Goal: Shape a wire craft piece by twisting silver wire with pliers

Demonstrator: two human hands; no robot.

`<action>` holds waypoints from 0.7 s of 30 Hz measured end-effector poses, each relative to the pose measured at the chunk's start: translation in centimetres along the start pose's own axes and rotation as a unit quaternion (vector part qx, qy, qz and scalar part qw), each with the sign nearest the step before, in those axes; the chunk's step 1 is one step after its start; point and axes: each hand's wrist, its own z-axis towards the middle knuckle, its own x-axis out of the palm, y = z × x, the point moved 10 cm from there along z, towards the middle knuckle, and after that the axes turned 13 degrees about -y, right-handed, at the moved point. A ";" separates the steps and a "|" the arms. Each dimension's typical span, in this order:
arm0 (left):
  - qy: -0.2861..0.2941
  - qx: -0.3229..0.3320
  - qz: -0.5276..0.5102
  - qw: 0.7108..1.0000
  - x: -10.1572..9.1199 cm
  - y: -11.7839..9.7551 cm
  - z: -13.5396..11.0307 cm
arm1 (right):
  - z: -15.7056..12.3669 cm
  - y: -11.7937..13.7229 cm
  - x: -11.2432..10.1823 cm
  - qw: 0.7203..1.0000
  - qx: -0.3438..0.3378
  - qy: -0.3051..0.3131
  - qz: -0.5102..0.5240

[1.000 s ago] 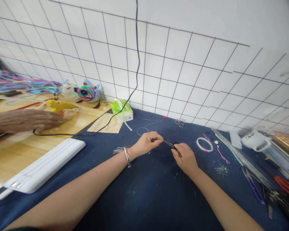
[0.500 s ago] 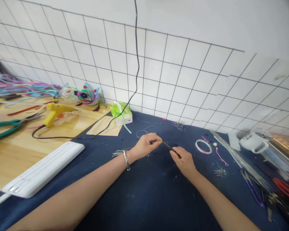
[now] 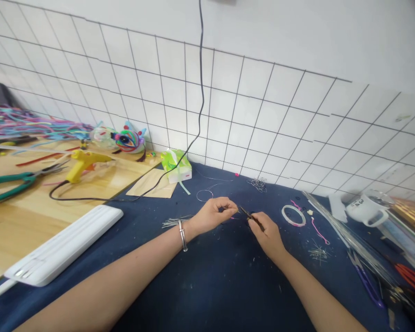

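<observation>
My left hand (image 3: 218, 213), with a silver bangle on the wrist, is closed in a pinch above the dark blue cloth (image 3: 207, 281). What its fingertips hold is too small to make out; a thin pinkish strand shows just beneath them. Wrapped around a pair of slim dark pliers (image 3: 251, 216), my right hand (image 3: 270, 234) is closed. The pliers' tips point up and left, a small gap from my left fingertips. Behind my left hand lies a thin wire ring (image 3: 204, 195), and cut wire pieces (image 3: 175, 222) lie near the bangle.
On the left are a white power strip (image 3: 65, 244), a yellow glue gun (image 3: 81, 166) and green-handled pliers (image 3: 19, 181). A tape roll (image 3: 293, 216), long wires (image 3: 335, 221), purple-handled scissors (image 3: 366, 279) and a white mug (image 3: 366, 210) lie right. A black cord (image 3: 201, 92) hangs down ahead.
The pliers' tips have come away from my left fingertips, leaving a small gap. The whole view has shifted slightly, and more of the wire ring shows.
</observation>
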 end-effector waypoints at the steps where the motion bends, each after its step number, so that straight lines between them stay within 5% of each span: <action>1: 0.000 -0.014 -0.008 1.000 0.0 0.4 0.0 | 0.0 0.3 0.0 1.000 -0.012 -0.001 0.004; 6: 0.047 -0.085 -0.074 0.993 0.8 2.2 -0.2 | -0.3 1.2 0.2 0.997 -0.074 0.008 0.008; 21: 0.184 -0.107 -0.149 0.966 2.7 1.9 -1.2 | -1.0 2.8 0.3 0.984 -0.172 0.049 0.012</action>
